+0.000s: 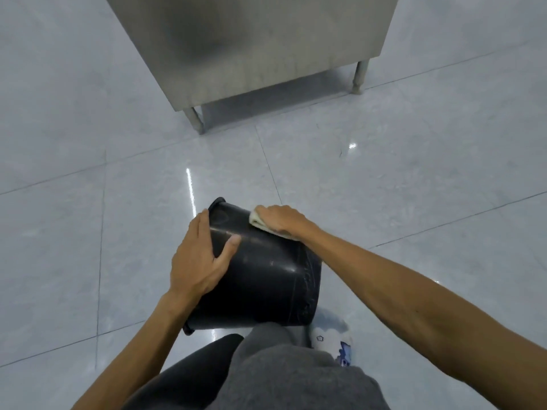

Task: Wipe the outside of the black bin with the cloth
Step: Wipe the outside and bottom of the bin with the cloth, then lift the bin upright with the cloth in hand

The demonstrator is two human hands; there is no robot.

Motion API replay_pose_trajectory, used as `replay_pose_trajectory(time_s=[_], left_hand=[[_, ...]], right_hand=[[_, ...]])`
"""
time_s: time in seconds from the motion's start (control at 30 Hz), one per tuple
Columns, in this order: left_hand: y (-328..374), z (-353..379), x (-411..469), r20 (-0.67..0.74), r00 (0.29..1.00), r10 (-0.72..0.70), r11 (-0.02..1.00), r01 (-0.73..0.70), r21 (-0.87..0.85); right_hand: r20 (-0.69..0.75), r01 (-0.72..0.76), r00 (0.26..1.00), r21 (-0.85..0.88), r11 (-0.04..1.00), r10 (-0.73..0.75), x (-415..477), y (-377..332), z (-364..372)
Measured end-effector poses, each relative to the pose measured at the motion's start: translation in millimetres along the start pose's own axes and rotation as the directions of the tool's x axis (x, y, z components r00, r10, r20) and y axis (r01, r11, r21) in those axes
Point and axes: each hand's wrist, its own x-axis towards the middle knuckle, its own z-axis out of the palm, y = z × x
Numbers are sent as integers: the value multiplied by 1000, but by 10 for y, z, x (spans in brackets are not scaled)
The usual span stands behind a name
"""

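Observation:
The black bin (260,279) lies tilted on its side in front of my knees, its base pointing away from me and its rim toward me. My left hand (198,255) grips the bin's left side near the base, thumb across the top. My right hand (281,220) presses a folded pale cloth (257,221) flat against the upper right of the bin's wall, near the base edge. Most of the cloth is hidden under my fingers and palm.
Glossy grey floor tiles (384,187) surround me. A stainless steel cabinet (254,45) on short legs stands ahead. My grey-trousered knees (281,371) and a white and blue slipper (334,341) are just below the bin.

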Motion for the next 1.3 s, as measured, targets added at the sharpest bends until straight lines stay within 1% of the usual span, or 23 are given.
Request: replay_pose_trajectory(time_s=[0.07, 0.13, 0.17, 0.23, 0.3, 0.33, 0.4, 0.47, 0.57, 0.63, 0.7, 0.77, 0.87, 0.9, 0.93, 0.97, 1.0, 1.03, 1.07, 1.13, 1.17, 1.23, 1.3], left_hand=[[-22, 16, -26, 5, 1000, 1, 1000, -1, 14], [11, 26, 16, 8, 1000, -1, 999, 1, 35], [33, 30, 25, 5, 1000, -9, 999, 9, 42], [49, 46, 34, 1, 1000, -22, 999, 22, 45], [47, 57, 41, 7, 999, -36, 999, 36, 28], [33, 56, 40, 10, 999, -50, 999, 50, 8], [1, 54, 29, 7, 997, -71, 997, 71, -41], [-29, 60, 16, 8, 997, -74, 996, 74, -58], [4, 47, 39, 19, 996, -83, 993, 84, -83], [33, 27, 80, 31, 996, -81, 990, 84, -111], [63, -5, 125, 48, 995, -86, 987, 92, -134], [107, -49, 159, 49, 996, -76, 978, 84, -189], [167, -102, 208, 35, 996, -86, 962, 92, -259], [158, -105, 225, 38, 993, -113, 957, 119, -266], [150, -117, 239, 53, 985, -166, 942, 174, -286], [130, -126, 267, 83, 970, -227, 914, 242, -325], [99, -134, 304, 124, 955, -271, 885, 298, -359], [79, -145, 332, 161, 945, -284, 864, 326, -385], [84, -164, 335, 182, 943, -278, 853, 330, -404], [128, -184, 307, 167, 952, -255, 840, 304, -449], [157, -188, 289, 143, 960, -243, 841, 281, -462], [238, -204, 254, 96, 976, -194, 869, 217, -445], [322, -238, 249, 58, 989, -138, 902, 149, -406]], right_hand=[[115, -122, 987, 59, 991, 115, 18, 239, -64], [136, -162, 979, 87, 983, 150, 43, 338, -57], [113, -135, 986, 85, 987, 126, 52, 308, -44], [2, -46, 999, 37, 998, 45, 20, 148, 28], [-164, 77, 982, -102, 992, -93, -118, -46, 204], [-257, 139, 947, -209, 968, -191, -227, -123, 345], [-373, 226, 848, -390, 893, -377, -478, -218, 588], [-417, 291, 763, -460, 839, -493, -637, -206, 715], [-349, 337, 747, -536, 774, -566, -828, -99, 795], [-274, 369, 734, -608, 703, -622, -948, 46, 847], [-224, 412, 695, -655, 634, -683, -1023, 242, 877], [-243, 437, 644, -662, 609, -726, -1014, 412, 845], [-386, 446, 544, -620, 646, -745, -898, 486, 748], [-454, 452, 519, -574, 683, -724, -857, 469, 719], [-528, 462, 517, -490, 739, -674, -827, 431, 677], [-590, 475, 546, -367, 800, -595, -815, 385, 618], [-626, 483, 596, -220, 847, -503, -830, 323, 535], [-631, 486, 657, -65, 872, -413, -846, 265, 437], [-616, 487, 713, 91, 869, -335, -851, 225, 332], [-551, 463, 808, 376, 802, -208, -836, 166, 134], [-519, 446, 841, 502, 741, -153, -824, 147, 47], [-469, 421, 880, 701, 576, -72, -810, 121, -99], [-414, 383, 910, 820, 426, -22, -825, 97, -220]])
